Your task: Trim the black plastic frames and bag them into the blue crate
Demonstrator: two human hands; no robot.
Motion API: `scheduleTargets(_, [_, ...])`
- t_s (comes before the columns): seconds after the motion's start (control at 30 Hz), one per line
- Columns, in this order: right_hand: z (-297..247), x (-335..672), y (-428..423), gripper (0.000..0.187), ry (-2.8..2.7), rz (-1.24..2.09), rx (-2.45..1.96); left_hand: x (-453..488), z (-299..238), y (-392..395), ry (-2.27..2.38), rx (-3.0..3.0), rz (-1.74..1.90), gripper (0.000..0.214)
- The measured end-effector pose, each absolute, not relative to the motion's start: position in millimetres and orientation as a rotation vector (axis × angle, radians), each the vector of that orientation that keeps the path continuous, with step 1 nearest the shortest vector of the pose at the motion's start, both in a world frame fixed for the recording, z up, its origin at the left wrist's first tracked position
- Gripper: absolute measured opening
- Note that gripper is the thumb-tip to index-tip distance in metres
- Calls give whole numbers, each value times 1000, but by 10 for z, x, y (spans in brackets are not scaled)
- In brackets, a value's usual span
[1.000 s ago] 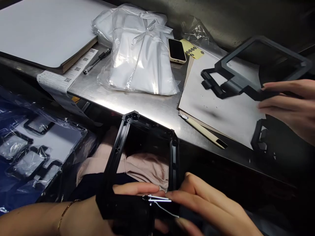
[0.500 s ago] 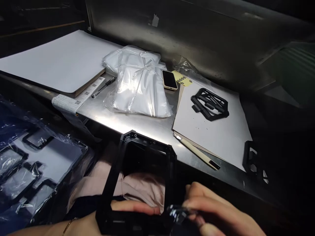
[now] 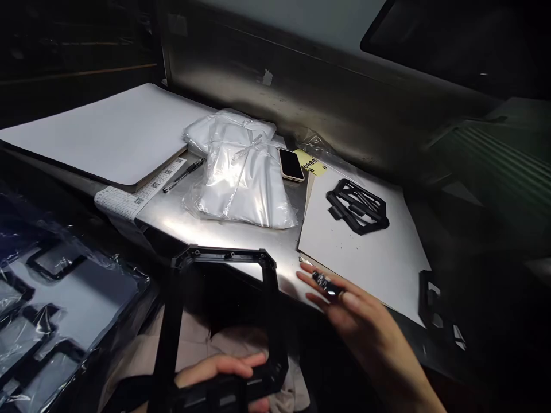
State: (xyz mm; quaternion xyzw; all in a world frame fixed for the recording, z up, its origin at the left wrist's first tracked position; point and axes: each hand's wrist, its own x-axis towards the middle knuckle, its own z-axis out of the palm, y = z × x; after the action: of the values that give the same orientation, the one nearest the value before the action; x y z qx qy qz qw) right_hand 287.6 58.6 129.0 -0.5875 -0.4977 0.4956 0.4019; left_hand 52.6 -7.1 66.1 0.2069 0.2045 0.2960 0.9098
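Note:
My left hand (image 3: 215, 370) is wrapped round the lower bar of a black rectangular plastic frame (image 3: 167, 327) with cut corners, held upright over my lap. Between the thumb and fingers of my right hand (image 3: 361, 315) is a small shiny black piece (image 3: 328, 285), too small to make out its kind. That hand is over the table's front edge, its fingertips by the pale cutter, of which only the tip (image 3: 305, 261) shows. On the white sheets (image 3: 370, 258) behind it lies a black angular plastic part (image 3: 359, 206) with crossing ribs.
A bundle of clear plastic bags (image 3: 245, 183) sits mid-table beside a phone (image 3: 291, 165) and yellow sticker sheet (image 3: 312, 163). Left are a pen (image 3: 183, 175) and large white boards (image 3: 112, 137). Bagged black frames (image 3: 55, 261) lie lower left; another black part (image 3: 434, 298) lies right.
My right hand has moved up and forward to the table edge with the small black piece, covering most of the cutter. The frame in my left hand has shifted left and lower.

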Motion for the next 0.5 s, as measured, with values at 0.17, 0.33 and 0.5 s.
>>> scheduleTargets(0.17, [1345, 2463, 372, 18, -1662, 1440, -1279, 644, 528, -82, 471, 671, 709, 31])
scheduleTargets(0.33, [1484, 2694, 530, 16, -1902, 1410, -1187, 180, 604, 65, 295, 565, 302, 83])
scheduleTargets(0.5, [1641, 2738, 626, 26, -2303, 1365, -1091, -49, 735, 270, 253, 549, 212, 68])
